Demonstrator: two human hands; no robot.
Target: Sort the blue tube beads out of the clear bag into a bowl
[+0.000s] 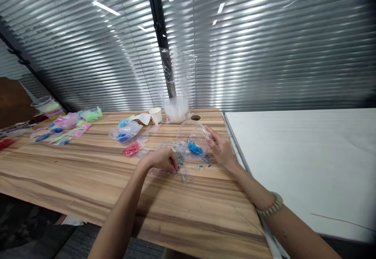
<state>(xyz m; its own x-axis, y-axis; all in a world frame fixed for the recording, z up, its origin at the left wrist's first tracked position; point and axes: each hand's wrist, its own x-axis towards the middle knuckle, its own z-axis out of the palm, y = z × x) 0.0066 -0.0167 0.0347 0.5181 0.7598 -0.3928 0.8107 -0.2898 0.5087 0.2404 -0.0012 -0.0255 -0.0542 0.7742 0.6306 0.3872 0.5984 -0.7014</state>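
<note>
Far left of the frame: several small bags of coloured beads [63,128], pink, green and blue, lie spread on the wooden table [88,180]. Toward centre left, a clear bag of blue beads [125,133] sits just above a small red bead packet [131,148]. A paper cup [156,115] stands behind them, beside a stack of clear plastic bowls [176,109] in a tall plastic wrapper at upper centre.

Centre of the frame: the left hand [161,160] rests on the table, fingers curled together and pressed down among loose blue beads [183,171] scattered on the wood. Whether a bead is pinched between the fingertips cannot be told.

Just right of it, a clear plastic bowl [192,139] is tilted on its edge, with a cluster of blue beads inside. The right hand [221,149] holds the bowl by its right rim, fingers spread along the edge. A beaded bracelet [270,207] circles the right wrist at lower right.

Right of the frame: a white table [308,161] adjoins the wooden one.
</note>
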